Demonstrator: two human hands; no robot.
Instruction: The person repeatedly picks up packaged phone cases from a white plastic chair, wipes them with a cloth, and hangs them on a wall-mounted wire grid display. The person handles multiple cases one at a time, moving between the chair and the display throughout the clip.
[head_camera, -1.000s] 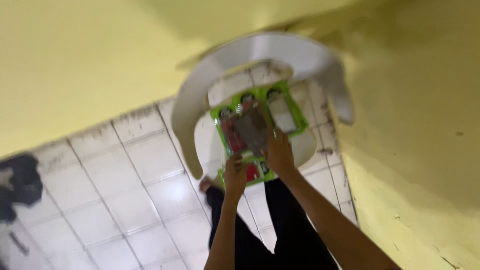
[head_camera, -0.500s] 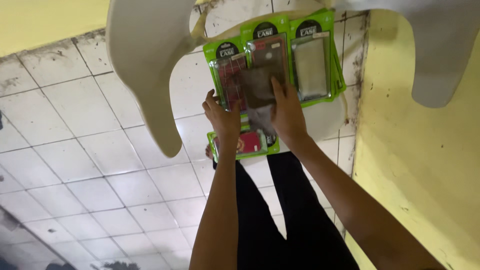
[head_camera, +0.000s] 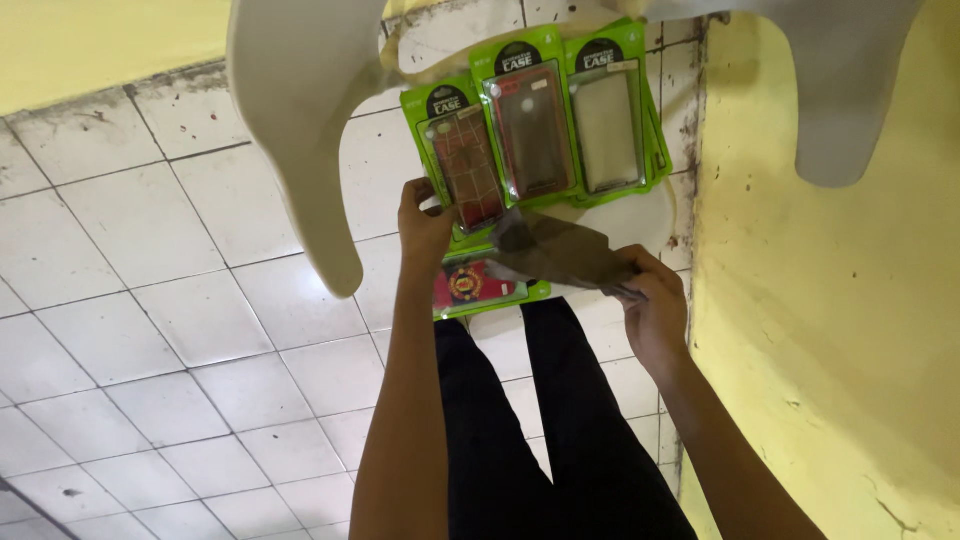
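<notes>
Several green phone-case packages lie in a row on the seat of a cream plastic chair. My left hand grips the lower edge of the leftmost package, the one holding a reddish case. My right hand holds a dark translucent phone case out of its pack, just below the row. Another green package with a red case lies under my hands at the seat's front edge.
A white tiled floor spreads to the left. A yellow wall rises close on the right, and my dark trouser legs stand in front of the chair.
The view has swung closer over the chair. My right hand has pulled the dark case down and to the right, away from the packages. My left hand stays on the leftmost package.
</notes>
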